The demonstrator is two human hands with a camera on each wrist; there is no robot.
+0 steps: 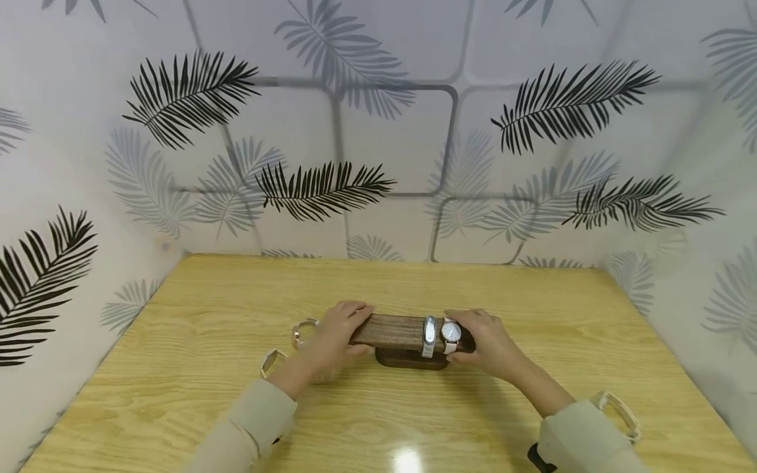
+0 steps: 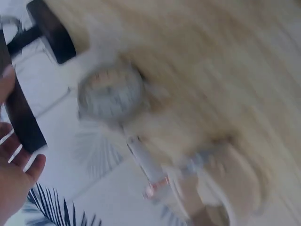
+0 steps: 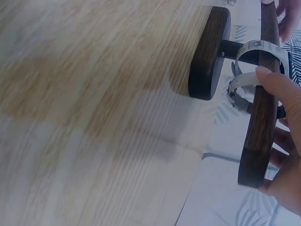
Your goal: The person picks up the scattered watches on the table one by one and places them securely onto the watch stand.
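Observation:
Both hands grip a dark wooden watch stand (image 1: 393, 330) by the ends of its top bar. My left hand (image 1: 338, 332) has its fingers over the left end and the thumb on the near side. At the other end, my right hand (image 1: 487, 345) holds the bar, its thumb (image 3: 265, 75) beside a strap. Toward the right of the bar sit a white fitness band (image 1: 430, 335) and a round-faced watch (image 1: 451, 332) on a pale strap. The stand's base (image 3: 209, 56) shows below the bar in the right wrist view.
Left of the stand lie a watch with a rose-coloured clasp (image 1: 297, 335) and a pale watch (image 1: 271, 361) on the wooden table (image 1: 177, 394). A cream-strapped watch (image 1: 621, 414) lies by the right sleeve. A leaf-patterned wall (image 1: 384, 144) rises behind the table.

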